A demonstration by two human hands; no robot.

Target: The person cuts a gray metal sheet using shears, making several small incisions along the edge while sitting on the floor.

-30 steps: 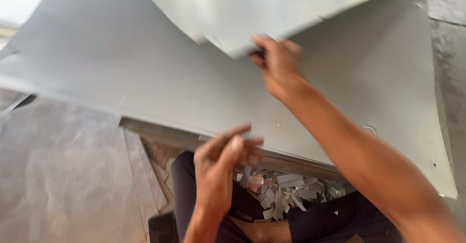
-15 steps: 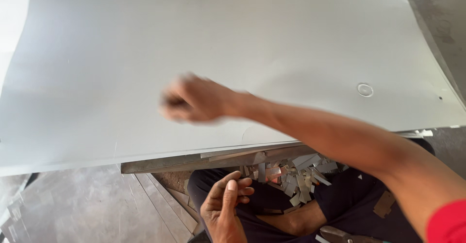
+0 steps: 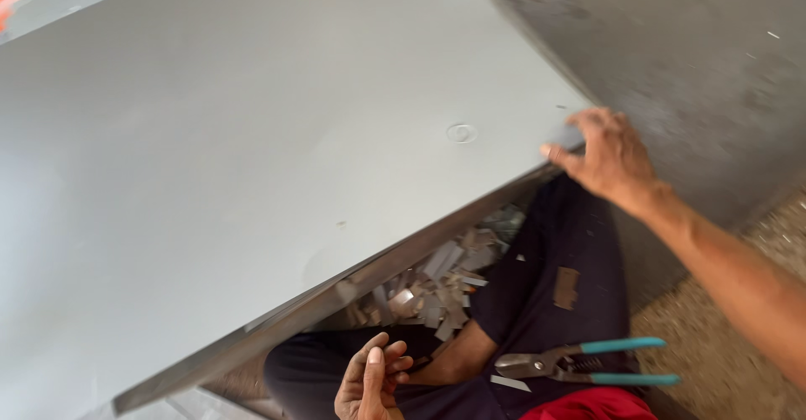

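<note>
Large grey metal sheet (image 3: 252, 160) lies across the seated person's lap; right hand (image 3: 609, 156) grips its near corner edge, fingers (image 3: 561, 153) curled over the rim, while left hand (image 3: 369, 382) hangs free below, fingers loosely spread and grasping nothing. Sheet looks thin, broad and springy, likely sharp-edged: best held at the rim with both hands. Teal-handled snips (image 3: 579, 364) rest on the thigh, offcut scraps (image 3: 437, 281) heaped beneath.
</note>
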